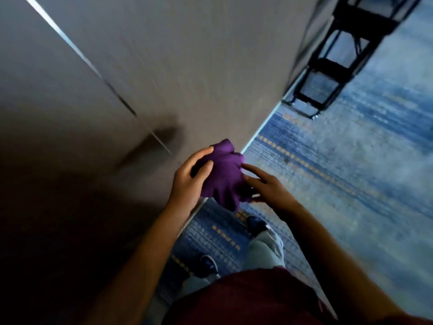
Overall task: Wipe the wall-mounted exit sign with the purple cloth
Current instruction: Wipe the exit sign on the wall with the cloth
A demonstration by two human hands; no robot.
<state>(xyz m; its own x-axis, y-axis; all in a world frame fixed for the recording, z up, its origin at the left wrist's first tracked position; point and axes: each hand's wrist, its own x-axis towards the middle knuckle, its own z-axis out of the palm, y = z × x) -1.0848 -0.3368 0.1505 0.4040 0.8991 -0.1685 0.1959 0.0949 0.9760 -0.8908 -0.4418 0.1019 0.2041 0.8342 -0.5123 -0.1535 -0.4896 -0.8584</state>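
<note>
A bunched purple cloth (223, 174) is held in front of me at waist height, just beside a grey wall (164, 66). My left hand (188, 179) grips the cloth's left side with fingers curled over it. My right hand (269, 186) touches the cloth's right side, fingers stretched out, thumb under its lower edge. No exit sign shows in this view. The frame is blurred by motion.
The grey wall fills the left and top, crossed by a thin metal strip (82, 57). Blue patterned carpet (351, 172) lies to the right. A black metal frame on wheels (328, 73) stands against the wall further ahead. My shoes (256, 225) are on the carpet below.
</note>
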